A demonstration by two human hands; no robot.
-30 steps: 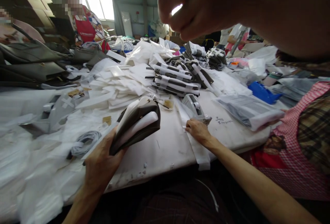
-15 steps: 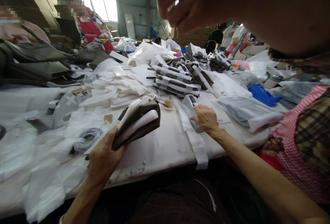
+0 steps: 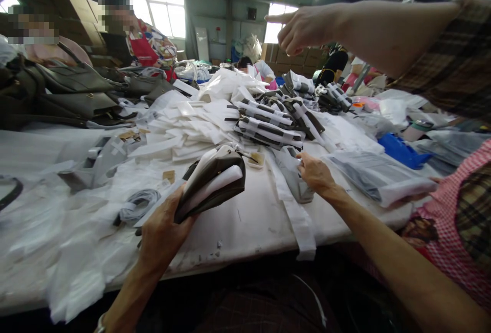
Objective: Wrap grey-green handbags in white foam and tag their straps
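Note:
My left hand point(image 3: 163, 225) is wrapped round a dark olive bag point(image 3: 220, 190), raised above the near side of the table. White foam sheet covers parts of the bag. My right hand point(image 3: 317, 175) is at a grey tape dispenser point(image 3: 293, 174) on the table. Its thumb and forefinger are pinched at the dispenser's edge; whatever lies between them is too small to make out. A white foam strip point(image 3: 293, 210) runs beside the dispenser and hangs over the table edge. Behind it are stacked wrapped olive bags point(image 3: 268, 128).
A co-worker's arm point(image 3: 364, 36) reaches in from the upper right, forefinger stretched out. White foam sheets point(image 3: 184, 123) heap mid-table. A second dispenser point(image 3: 103, 156), a grey coiled cord point(image 3: 140, 205) and plastic bags lie left. A wrapped flat package point(image 3: 379, 172) and blue object point(image 3: 404, 150) lie right.
My right fingers have gone from resting over the dispenser to a pinch at its edge. The co-worker's hand has moved away and now points left. The view has tilted up slightly.

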